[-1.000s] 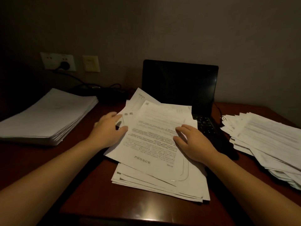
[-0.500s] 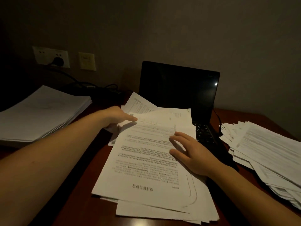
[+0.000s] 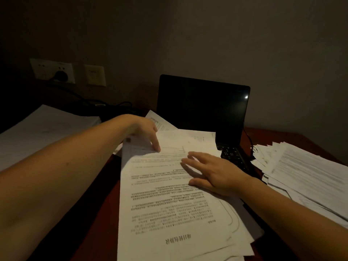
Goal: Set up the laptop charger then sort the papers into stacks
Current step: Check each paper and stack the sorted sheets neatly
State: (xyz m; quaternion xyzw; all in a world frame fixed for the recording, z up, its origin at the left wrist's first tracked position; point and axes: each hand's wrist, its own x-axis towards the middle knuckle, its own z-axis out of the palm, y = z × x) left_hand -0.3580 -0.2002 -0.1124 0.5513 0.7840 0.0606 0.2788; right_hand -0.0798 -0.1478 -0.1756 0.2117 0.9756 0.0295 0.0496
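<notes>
Reddish-brown wood made up the desk, seen from the head camera in dim light. In the middle of it lay a loose pile of white printed papers, its far end spread over the left part of the keyboard of an open black laptop whose screen was dark. The left hand reached to the far left edge of the white text-covered top sheet and pinched it there, thumb pressed on the upper face and the other fingers tucked out of sight behind the paper. The right hand lay flat on the same sheet, fingers straight and spread, gripping nothing.

At the left stood a neat, squared stack of white paper. At the right lay a ragged, fanned heap of printed sheets, just beside the laptop.

On the wall behind, a black plug sat in a pale socket plate, with a dark cable coiled on the desk behind the neat stack. A thin black lead ran down at the laptop's right side.
</notes>
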